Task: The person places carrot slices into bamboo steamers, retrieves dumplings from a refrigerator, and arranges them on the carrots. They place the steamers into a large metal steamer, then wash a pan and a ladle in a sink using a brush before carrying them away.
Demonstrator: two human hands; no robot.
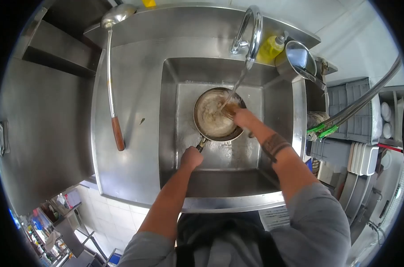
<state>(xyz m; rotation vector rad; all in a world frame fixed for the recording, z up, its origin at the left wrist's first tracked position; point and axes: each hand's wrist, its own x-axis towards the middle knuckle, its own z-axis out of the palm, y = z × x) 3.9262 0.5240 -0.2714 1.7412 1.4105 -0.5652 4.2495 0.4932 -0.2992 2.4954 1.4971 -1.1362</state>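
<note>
A frying pan (207,126) with murky, foamy water in it sits low in the steel sink (184,153). Its handle points toward me, and my left hand (191,158) is wrapped round it. Inside the pan, at its right side, my right hand (244,118) grips a brown brush-like scrubber (230,109), blurred by motion and partly hidden by the fingers. Water runs from the curved faucet (255,33) into the pan, close to the scrubber.
A long ladle (110,75) with a wooden grip lies on the left drainboard (137,102). Behind the sink stand a yellow soap bottle (271,48) and a metal pot (285,62). Grey crates (348,104) and a mop-like head (316,119) are at the right.
</note>
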